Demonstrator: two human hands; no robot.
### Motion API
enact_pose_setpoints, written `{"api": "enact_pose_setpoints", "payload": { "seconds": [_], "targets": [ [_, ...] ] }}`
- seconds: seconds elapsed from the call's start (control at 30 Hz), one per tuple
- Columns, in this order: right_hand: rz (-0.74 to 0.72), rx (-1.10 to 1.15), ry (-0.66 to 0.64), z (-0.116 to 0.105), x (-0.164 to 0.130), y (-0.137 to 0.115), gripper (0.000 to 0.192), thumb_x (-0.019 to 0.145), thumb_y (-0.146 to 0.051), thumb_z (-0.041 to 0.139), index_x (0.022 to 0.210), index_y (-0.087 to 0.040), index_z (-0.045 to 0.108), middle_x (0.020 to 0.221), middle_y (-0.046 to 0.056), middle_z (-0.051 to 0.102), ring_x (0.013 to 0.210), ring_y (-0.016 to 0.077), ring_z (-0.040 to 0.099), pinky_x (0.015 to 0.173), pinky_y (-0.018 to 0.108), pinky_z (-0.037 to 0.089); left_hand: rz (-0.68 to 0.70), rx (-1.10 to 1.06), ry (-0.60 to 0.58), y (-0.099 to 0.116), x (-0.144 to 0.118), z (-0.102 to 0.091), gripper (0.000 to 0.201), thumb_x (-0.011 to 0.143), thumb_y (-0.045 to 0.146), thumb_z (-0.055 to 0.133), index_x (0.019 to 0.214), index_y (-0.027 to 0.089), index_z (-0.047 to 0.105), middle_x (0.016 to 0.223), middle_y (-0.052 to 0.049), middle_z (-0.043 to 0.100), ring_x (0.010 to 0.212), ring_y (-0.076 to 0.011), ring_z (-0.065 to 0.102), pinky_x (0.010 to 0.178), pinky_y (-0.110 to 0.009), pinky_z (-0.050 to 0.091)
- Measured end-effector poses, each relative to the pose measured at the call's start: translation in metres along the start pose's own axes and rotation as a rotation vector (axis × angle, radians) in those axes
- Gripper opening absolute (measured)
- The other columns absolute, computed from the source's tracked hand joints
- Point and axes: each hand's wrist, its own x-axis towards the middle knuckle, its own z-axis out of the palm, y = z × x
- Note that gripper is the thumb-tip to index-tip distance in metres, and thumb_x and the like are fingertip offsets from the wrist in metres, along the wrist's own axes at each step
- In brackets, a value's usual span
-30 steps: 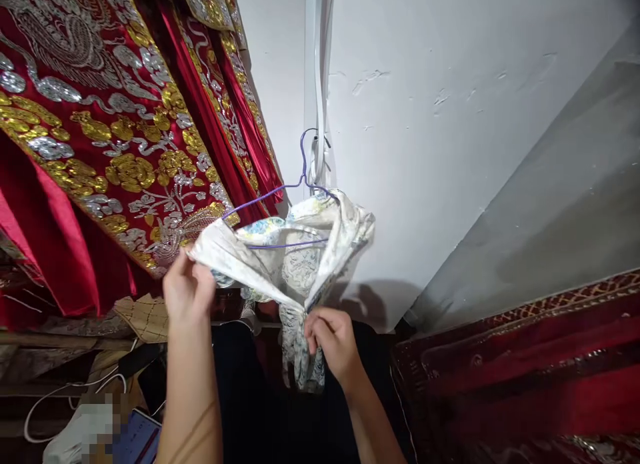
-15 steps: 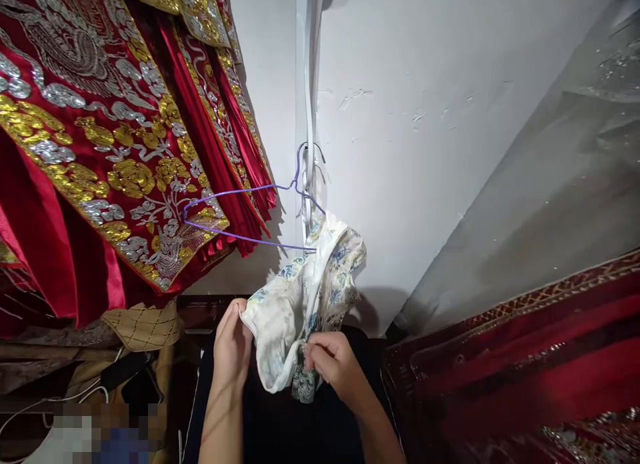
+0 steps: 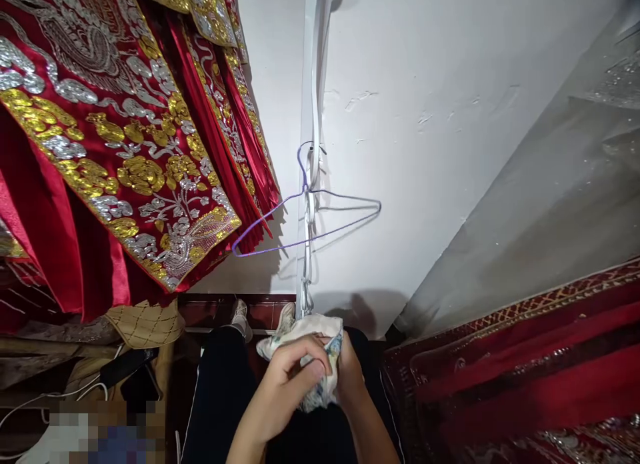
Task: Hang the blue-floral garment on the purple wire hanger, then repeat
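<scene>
A small white garment with a blue floral print is bunched up between my two hands, low over my lap. My left hand is closed on its near side, thumb and fingers curled together over the cloth. On the right edge of the bundle, my right hand grips it, its fingers mostly hidden behind the fabric. The purple wire hanger hangs bare above the hands, hooked on a white strap against the wall.
Red embroidered garments with gold and silver hang at the left. A red patterned cloth lies at the lower right. At the lower left are a tan quilted piece, a black object and white cables. My legs are below.
The floral garment has come off the hanger and down toward my lap, now bunched. My left hand moved right, beside my right hand. The hanger swung and now hangs freely.
</scene>
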Motion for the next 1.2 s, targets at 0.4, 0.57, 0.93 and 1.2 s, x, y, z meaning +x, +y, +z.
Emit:
{"api": "enact_pose_setpoints", "payload": {
  "seconds": [0.4,0.57,0.93,1.2],
  "targets": [
    [0.260,0.102,-0.419,0.037,0.001,-0.060,0.035,0.078,-0.044,0.075,0.103,-0.020,0.070,0.088,0.005,0.071,0.084,0.0238,0.067,0.077,0.033,0.052,0.163,0.406,0.211,0.035,0.012,-0.067,0.037,0.100,0.047,0.048,0.127,0.027,0.063,0.128,-0.009,0.065,0.121,-0.0273,0.058,0.107,-0.038,0.040],
    [-0.102,-0.558,-0.793,0.026,0.018,-0.105,0.005,0.076,-0.017,0.064,0.071,-0.018,0.066,0.063,-0.004,0.057,0.058,0.0120,0.046,0.055,0.024,0.035,-0.042,0.352,-0.201,0.020,0.028,-0.090,0.065,0.096,0.071,0.030,0.073,0.018,0.061,0.071,-0.004,0.053,0.071,-0.0202,0.048,0.070,-0.031,0.041],
    [-0.441,-0.776,-0.121,-0.002,0.143,-0.130,0.056,0.075,-0.018,0.052,0.130,-0.022,0.065,0.079,0.001,0.071,0.054,0.0150,0.049,0.056,0.026,0.038,-0.172,1.017,0.014,0.029,0.024,-0.163,0.044,0.092,0.052,0.052,0.068,0.016,0.057,0.066,0.000,0.055,0.066,-0.0164,0.048,0.064,-0.025,0.035],
    [-0.433,-0.821,-0.186,-0.031,0.123,-0.130,0.030,0.079,-0.019,0.046,0.096,-0.021,0.071,0.082,0.002,0.070,0.082,0.0223,0.060,0.068,0.029,0.041,-0.132,1.174,0.155,0.018,0.044,-0.184,0.038,0.091,0.032,0.048,0.116,0.021,0.073,0.139,-0.013,0.064,0.137,-0.0334,0.052,0.113,-0.046,0.038]
  ]
}}
